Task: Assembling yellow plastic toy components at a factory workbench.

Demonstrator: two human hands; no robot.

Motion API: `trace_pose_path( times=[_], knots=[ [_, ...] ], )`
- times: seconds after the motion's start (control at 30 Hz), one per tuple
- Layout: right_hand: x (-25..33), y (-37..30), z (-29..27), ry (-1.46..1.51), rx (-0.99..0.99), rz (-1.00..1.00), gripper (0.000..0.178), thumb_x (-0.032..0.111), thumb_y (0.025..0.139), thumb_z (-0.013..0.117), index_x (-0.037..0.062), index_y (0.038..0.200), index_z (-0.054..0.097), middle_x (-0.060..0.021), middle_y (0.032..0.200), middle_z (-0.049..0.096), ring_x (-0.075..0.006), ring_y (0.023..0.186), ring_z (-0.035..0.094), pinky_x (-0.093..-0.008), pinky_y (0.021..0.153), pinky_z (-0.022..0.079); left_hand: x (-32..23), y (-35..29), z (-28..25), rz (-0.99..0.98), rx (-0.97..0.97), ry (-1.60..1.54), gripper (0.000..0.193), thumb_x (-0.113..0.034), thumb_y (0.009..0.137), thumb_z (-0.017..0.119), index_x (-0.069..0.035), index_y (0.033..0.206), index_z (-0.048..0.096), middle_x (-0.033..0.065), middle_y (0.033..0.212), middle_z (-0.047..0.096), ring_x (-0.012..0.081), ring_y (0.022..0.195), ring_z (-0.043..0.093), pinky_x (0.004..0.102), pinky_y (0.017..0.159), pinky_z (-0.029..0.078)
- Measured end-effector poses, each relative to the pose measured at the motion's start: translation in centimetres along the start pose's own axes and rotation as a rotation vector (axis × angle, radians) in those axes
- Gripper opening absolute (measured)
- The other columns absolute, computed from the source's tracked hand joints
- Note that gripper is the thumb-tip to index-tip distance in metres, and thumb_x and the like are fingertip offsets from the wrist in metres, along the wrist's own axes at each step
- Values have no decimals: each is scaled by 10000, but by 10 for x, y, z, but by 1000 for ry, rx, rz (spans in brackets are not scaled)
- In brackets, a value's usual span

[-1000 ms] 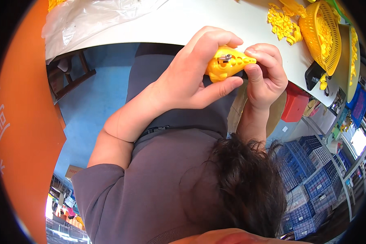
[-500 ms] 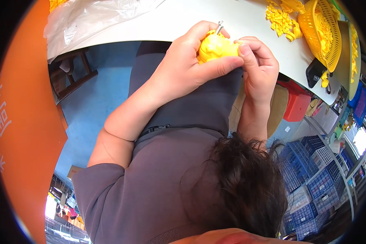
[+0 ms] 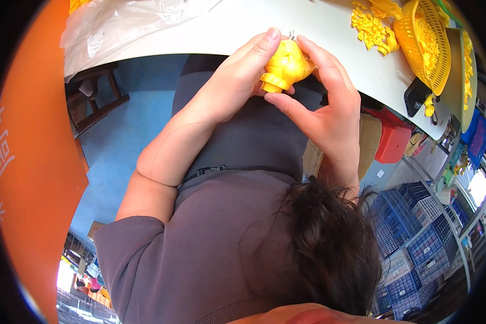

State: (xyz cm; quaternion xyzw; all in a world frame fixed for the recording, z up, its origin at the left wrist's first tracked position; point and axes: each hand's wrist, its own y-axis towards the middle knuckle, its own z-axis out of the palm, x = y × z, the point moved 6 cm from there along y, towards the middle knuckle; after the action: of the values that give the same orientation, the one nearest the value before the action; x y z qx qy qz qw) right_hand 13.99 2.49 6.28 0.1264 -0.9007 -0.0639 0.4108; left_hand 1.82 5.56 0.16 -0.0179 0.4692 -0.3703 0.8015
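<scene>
Between my two hands, over the table's near edge, is a yellow plastic figure (image 3: 287,63) with rounded lumps and a ring-shaped base turned toward me. A small metal clip (image 3: 292,35) sticks out at its far end. My left hand (image 3: 248,70) holds the figure from the left, its thumb pointing up along the side and its other fingers partly hidden beneath. My right hand (image 3: 329,89) curves around the right side, with its thumb tip by the base and its fingertips near the clip.
On the white table (image 3: 243,32) lie a clear plastic bag (image 3: 113,32), a pile of small yellow parts (image 3: 370,28) and a black phone (image 3: 416,97). A yellow basket (image 3: 443,59) holds more parts. A red stool (image 3: 392,137) and stacked blue crates (image 3: 410,248) stand to the right.
The figure has been turned in my hands, so its ring-shaped base now faces me. My left thumb has swung up, and my right hand has opened wider around the figure.
</scene>
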Motion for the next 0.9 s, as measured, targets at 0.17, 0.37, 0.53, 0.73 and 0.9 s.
trace_pose_path(
  times=[0.17, 0.37, 0.53, 0.73, 0.9],
  knots=[
    [-5, -5, 2, 109, -113, -34, 667, 160, 695, 871, 17, 1280, 584, -201, 1227, 638, -321, 1109, 651, -364, 941, 531, 1, -1, -4, -1, 43, -159, 408, -349, 1065, 412, -25, 1290, 518, 87, 1099, 632, 144, 929, 660, 299, 765, 579],
    [-12, -9, 1, 231, -163, -85, 641, 117, 682, 880, -16, 1240, 593, -229, 1240, 633, -299, 1127, 651, -358, 949, 533, -1, -3, -7, -10, 34, -208, 391, -287, 1059, 435, -15, 1332, 497, 116, 1157, 642, 173, 975, 680, 317, 783, 597],
    [-20, -12, 4, 445, -196, -92, 652, 59, 660, 894, -42, 1220, 577, -253, 1268, 605, -306, 1174, 618, -376, 988, 516, 0, -2, -7, -14, 45, -264, 397, -267, 1055, 435, 8, 1336, 491, 144, 1166, 646, 200, 959, 692, 328, 762, 610],
    [-31, -15, -16, 731, -393, 20, 637, -8, 659, 869, -44, 1212, 555, -255, 1316, 561, -316, 1188, 603, -405, 1009, 506, 0, 0, -12, -63, 132, -353, 417, -247, 1053, 421, 54, 1332, 492, 181, 1197, 632, 230, 854, 702, 297, 652, 605],
    [-62, 1, -46, -101, -289, 266, 509, 66, 750, 840, -34, 1197, 617, -175, 1228, 647, -256, 1107, 645, -384, 959, 522, 1, -1, -18, -90, 134, -346, 479, -285, 1062, 381, 88, 1343, 487, 206, 1232, 616, 238, 809, 694, 274, 597, 594]
  ],
)
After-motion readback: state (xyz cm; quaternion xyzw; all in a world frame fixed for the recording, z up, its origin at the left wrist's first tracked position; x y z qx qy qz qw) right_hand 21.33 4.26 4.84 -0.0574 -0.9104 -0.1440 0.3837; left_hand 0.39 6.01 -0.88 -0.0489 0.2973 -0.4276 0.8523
